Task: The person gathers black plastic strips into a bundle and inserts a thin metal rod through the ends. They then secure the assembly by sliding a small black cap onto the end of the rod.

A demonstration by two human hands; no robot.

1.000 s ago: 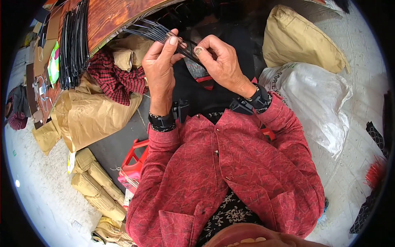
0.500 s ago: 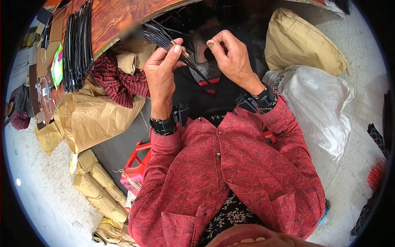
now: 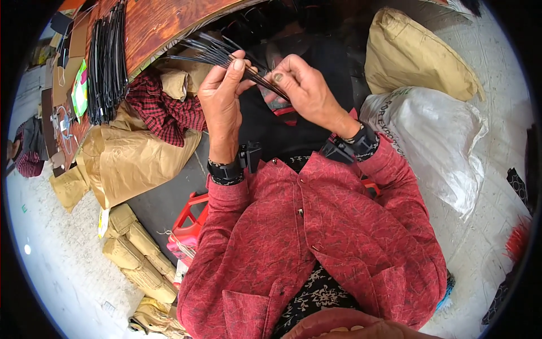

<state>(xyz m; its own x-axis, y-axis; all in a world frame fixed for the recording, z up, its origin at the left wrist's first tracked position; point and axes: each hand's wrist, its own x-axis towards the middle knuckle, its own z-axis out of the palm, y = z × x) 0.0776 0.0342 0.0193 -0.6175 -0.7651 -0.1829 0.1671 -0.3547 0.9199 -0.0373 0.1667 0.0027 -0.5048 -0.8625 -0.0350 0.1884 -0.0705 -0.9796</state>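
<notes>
My left hand (image 3: 223, 96) pinches a bundle of thin black strips (image 3: 210, 53) between thumb and fingers, above my lap. Their upper ends fan out toward the table edge. The lower part of the bundle slants down to my right hand (image 3: 310, 96), whose thumb and fingers are closed around the strips near their lower ends. Some of the right fingers are hidden behind the thumb and strips. Each wrist wears a black strapped device.
A wooden table (image 3: 164, 28) at the upper left bears a thick pile of long black strips (image 3: 107, 65). Beside it lie a checked red cloth (image 3: 161, 110) and a brown paper sack (image 3: 135, 164). At right stand a tan sack (image 3: 418, 53) and a white sack (image 3: 429, 141).
My right hand has moved left and down from beside the bundle and closed on its lower part. The strips in my left hand now tilt flatter, their upper ends spread farther left.
</notes>
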